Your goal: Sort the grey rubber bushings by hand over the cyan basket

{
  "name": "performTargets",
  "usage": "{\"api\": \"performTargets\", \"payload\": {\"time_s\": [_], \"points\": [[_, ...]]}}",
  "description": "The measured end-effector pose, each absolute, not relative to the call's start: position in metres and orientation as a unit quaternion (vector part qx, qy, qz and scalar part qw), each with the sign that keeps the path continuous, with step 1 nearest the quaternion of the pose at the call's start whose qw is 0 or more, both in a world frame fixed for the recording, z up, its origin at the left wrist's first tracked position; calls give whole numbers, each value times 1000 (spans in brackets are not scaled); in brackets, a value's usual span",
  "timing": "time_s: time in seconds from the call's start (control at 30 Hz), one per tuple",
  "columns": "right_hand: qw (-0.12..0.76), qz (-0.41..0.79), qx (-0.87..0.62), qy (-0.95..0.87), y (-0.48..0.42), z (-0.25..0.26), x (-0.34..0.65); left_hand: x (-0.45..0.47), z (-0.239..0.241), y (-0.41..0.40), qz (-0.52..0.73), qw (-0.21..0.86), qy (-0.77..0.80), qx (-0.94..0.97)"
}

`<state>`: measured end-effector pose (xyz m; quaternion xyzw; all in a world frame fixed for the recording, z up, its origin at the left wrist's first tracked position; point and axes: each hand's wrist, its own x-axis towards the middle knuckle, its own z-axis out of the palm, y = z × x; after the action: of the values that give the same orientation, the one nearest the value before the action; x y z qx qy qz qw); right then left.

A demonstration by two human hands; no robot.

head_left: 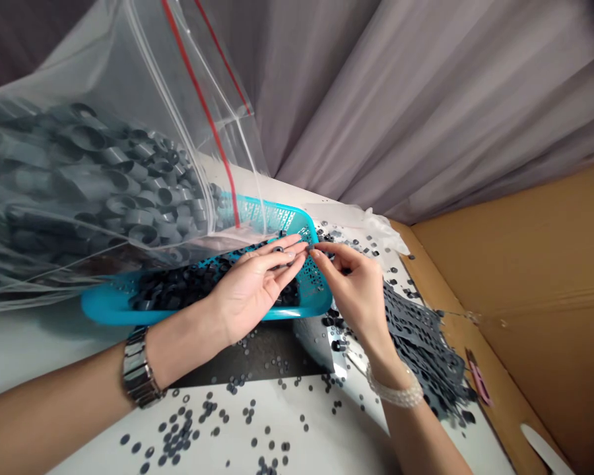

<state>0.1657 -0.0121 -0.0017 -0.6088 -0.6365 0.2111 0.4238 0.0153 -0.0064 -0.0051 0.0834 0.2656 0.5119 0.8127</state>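
Note:
My left hand (257,284) is held over a turquoise perforated basket (301,227) with its fingers stretched toward its right end. My right hand (354,284) meets it there, fingers pinched at the left fingertips on a small dark piece I cannot make out. The basket holds many dark grey rings (178,287). A steel watch is on my left wrist and a white bead bracelet on my right.
A big clear zip bag (103,171) full of grey rings leans over the basket's left side. Small dark discs (178,432) lie scattered on the white table. Punched dark sheets (420,336) pile at the right, next to a cardboard wall (539,277). Grey curtain behind.

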Motion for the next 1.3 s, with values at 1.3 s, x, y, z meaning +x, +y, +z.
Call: {"api": "performTargets", "payload": {"time_s": [1.3], "points": [[340,223,-556,-725,-19,-1,158,15,-16,0,475,841,254,57]]}}
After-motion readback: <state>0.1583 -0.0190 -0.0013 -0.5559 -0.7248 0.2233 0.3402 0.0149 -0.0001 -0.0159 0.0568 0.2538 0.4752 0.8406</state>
